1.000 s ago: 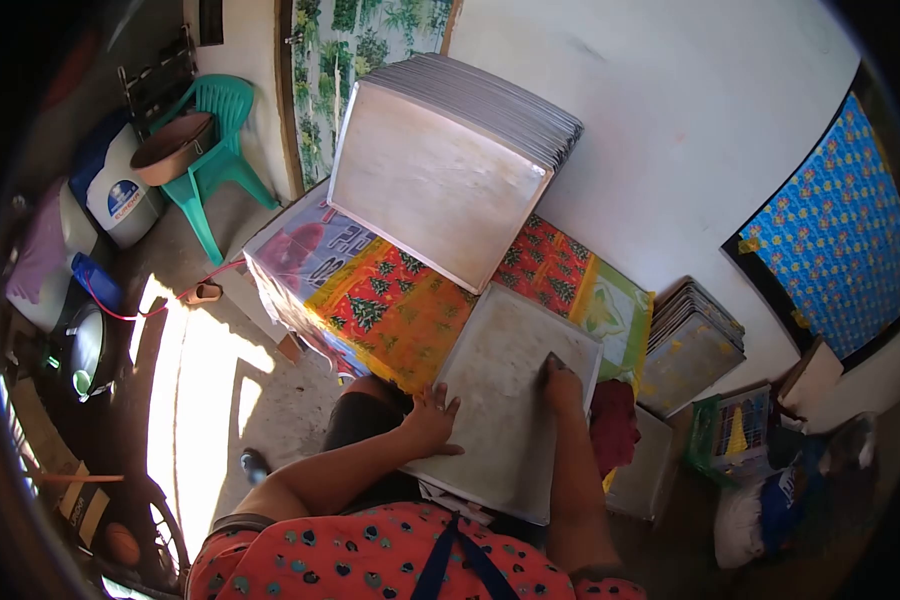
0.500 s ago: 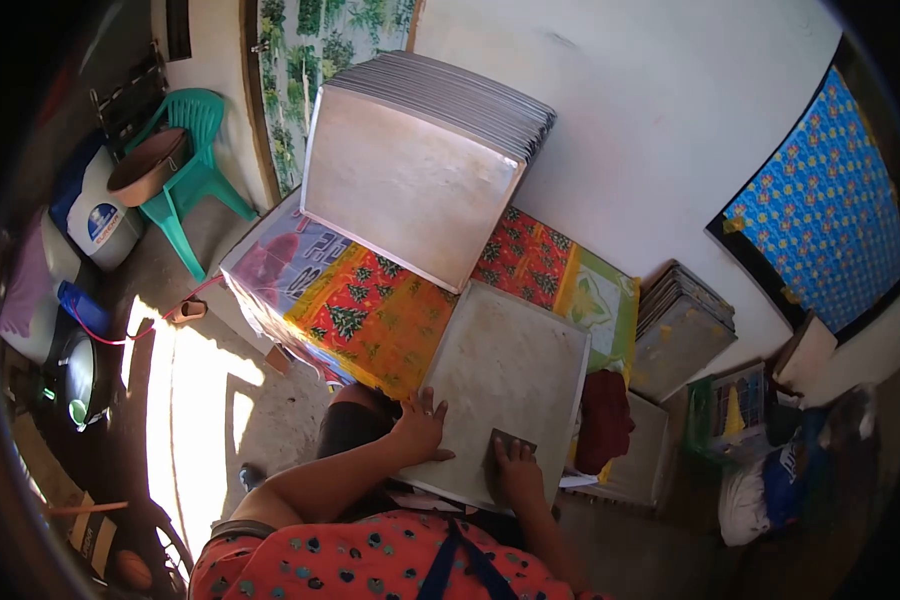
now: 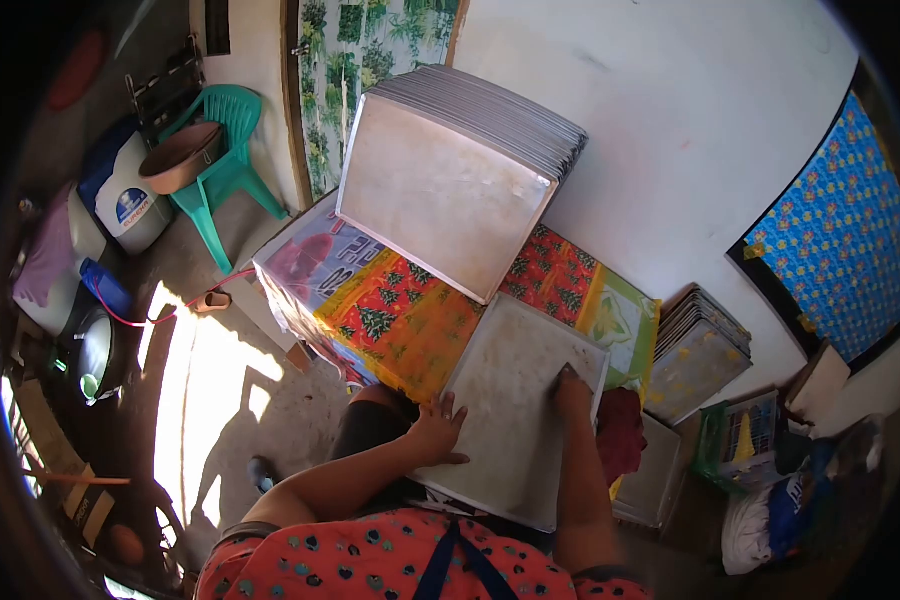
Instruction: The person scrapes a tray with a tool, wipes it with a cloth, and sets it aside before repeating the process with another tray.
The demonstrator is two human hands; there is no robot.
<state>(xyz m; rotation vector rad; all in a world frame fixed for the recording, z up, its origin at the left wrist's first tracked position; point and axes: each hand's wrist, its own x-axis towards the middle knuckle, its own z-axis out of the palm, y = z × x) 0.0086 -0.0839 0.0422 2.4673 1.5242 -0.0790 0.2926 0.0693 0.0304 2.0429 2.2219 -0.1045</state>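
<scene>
A flat metal baking tray (image 3: 515,370) with brownish stains and a low rim lies tilted over the near edge of the table, close to my body. My left hand (image 3: 436,432) rests on its left edge, fingers spread. On the right part of the tray's surface, near the right rim, my right hand (image 3: 572,396) presses down with its fingers bent over a dark flat square pad, which the hand now mostly hides. Beyond, a tall stack of similar trays (image 3: 445,195) leans back on the table.
Patterned plastic covers the table (image 3: 410,320). More trays (image 3: 705,350) lean against the wall at right, near a dark red cloth (image 3: 620,435) and a crate (image 3: 740,440). A green chair (image 3: 232,185) holding a brown basin (image 3: 182,160) stands back left.
My right hand has slid up the tray, away from my body, and toward the right rim. My left hand stays at the left edge. The camera view has shifted slightly.
</scene>
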